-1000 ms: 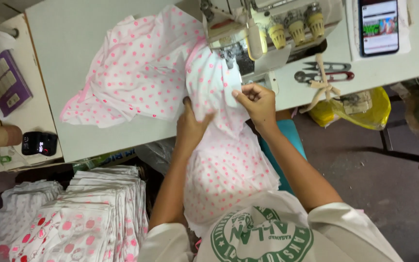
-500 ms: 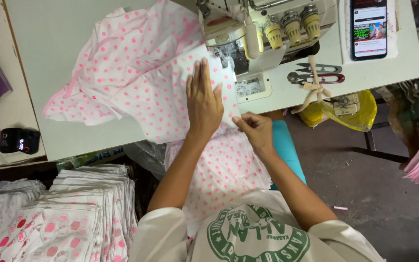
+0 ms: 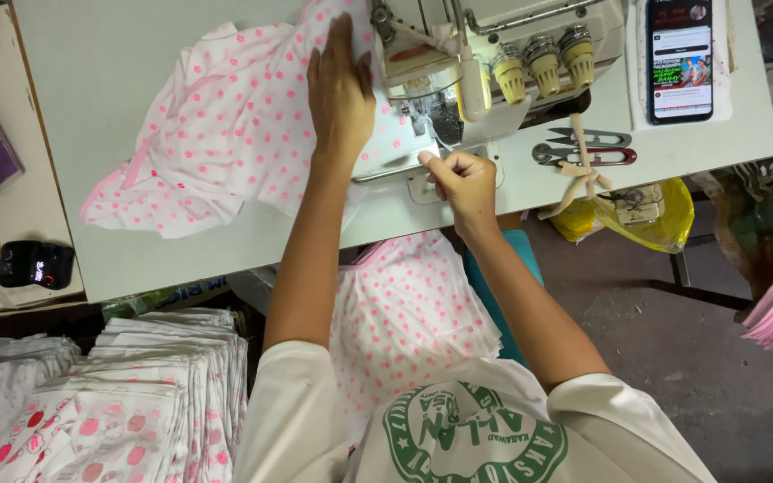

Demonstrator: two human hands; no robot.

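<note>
A white cloth with pink dots (image 3: 225, 134) lies spread on the pale sewing table (image 3: 118, 54), running under the sewing machine (image 3: 485, 45). My left hand (image 3: 340, 89) lies flat on the cloth, fingers stretched beside the machine's needle area. My right hand (image 3: 461, 179) is closed in front of the machine, pinching a small edge of fabric or thread near the table's front. More of the same dotted cloth (image 3: 404, 313) hangs down over my lap.
Thread snips (image 3: 583, 148) and a phone with a lit screen (image 3: 680, 58) lie right of the machine. A yellow bag (image 3: 646, 215) hangs below the table edge. Stacks of folded printed cloth (image 3: 118, 394) stand at lower left. A small black device (image 3: 36, 265) rests on a side shelf.
My left hand has slid forward across the cloth toward the machine. My right hand rose from the table's front edge to just before the machine. The cloth moved further onto the table.
</note>
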